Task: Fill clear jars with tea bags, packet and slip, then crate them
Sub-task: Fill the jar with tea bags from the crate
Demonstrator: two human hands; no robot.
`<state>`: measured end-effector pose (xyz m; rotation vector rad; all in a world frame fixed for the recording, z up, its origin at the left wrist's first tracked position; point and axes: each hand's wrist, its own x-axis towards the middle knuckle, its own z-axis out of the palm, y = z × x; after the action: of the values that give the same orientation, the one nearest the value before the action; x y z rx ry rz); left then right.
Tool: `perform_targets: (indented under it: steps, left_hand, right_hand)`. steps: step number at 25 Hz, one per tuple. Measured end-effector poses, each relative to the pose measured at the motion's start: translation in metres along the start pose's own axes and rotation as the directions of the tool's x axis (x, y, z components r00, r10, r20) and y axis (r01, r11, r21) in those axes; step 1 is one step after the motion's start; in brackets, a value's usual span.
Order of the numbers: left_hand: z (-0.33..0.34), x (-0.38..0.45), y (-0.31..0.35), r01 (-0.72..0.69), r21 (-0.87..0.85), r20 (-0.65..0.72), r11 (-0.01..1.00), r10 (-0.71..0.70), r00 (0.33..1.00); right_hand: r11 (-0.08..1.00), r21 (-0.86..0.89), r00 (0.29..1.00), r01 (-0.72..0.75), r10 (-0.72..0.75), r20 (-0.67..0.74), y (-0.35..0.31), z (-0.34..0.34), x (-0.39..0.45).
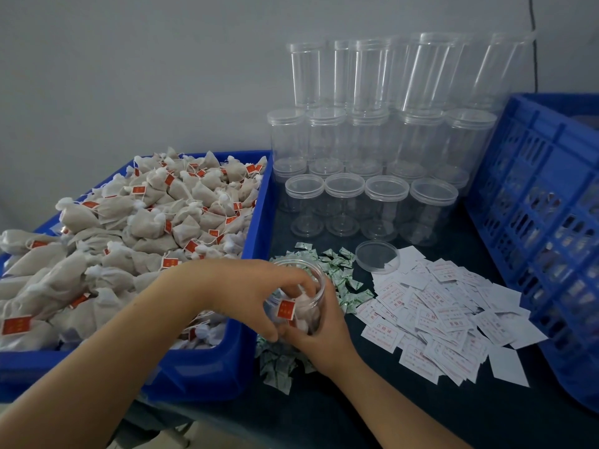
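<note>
**Open jar held at the near bench edge, both hands engaged**

We record the right hand [327, 335] nearest us, its grip wrapped round the lower side of an open clear jar [299, 299], which leans toward the camera just above the dark bench [356, 413]. The left hand [256, 293] sits over the jar mouth with fingers curled down inside it; we cannot tell for certain whether that grip pinches a bag. Tea bags with red tags [286, 309] are visible inside the jar.

Beneath and beside the jar we note a scatter of small green-and-white packets [340, 277]. To the right of these lies a loose heap of white printed slips [444, 322]. A single clear lid [377, 256] rests on the bench at the far edge of the slips, touching them.

To the left, a blue tray [256, 228] is heaped with tea bags [146, 222]. At the right edge stands a blue slatted crate [544, 222], tilted.

Farther back, capped empty jars [366, 176] stand in rows and stacked tiers against the grey wall [129, 59].
</note>
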<state>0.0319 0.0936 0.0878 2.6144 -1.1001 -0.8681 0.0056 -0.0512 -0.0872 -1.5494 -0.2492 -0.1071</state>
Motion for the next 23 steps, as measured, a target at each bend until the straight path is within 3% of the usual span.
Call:
perform_targets:
  steps: [4, 10, 12, 16, 20, 23]
  left_hand:
    - [0.003, 0.008, -0.002, -0.075, 0.007, -0.195, 0.997, 0.075, 0.978]
    - [0.007, 0.009, -0.008, -0.097, -0.121, -0.311, 0.988, 0.055, 0.949]
    - [0.008, 0.008, -0.008, -0.089, -0.067, -0.35, 0.994, 0.06, 0.935]
    - [0.011, 0.008, -0.004, 0.005, 0.17, -0.241, 0.985, 0.037, 0.97]
    - [0.017, 0.009, 0.006, 0.023, 0.217, -0.091, 0.976, -0.003, 0.996]
    - [0.011, 0.013, 0.02, 0.114, 0.196, 0.043, 0.974, -0.125, 0.991]
  right_hand:
    - [1.0, -0.006, 1.0, 0.0, 0.0, -0.014, 0.002, -0.001, 0.0]
    - [1.0, 0.0, 1.0, 0.01, -0.01, -0.022, 0.001, -0.002, 0.001]
    - [1.0, 0.001, 1.0, 0.011, -0.011, -0.022, -0.001, -0.001, 0.0]
    - [1.0, 0.0, 1.0, -0.022, 0.022, 0.01, -0.006, -0.003, -0.001]
    - [0.999, -0.041, 0.996, -0.028, 0.031, 0.082, -0.016, -0.009, -0.001]
    - [0.998, -0.047, 0.993, -0.043, 0.047, 0.107, -0.029, -0.014, 0.001]
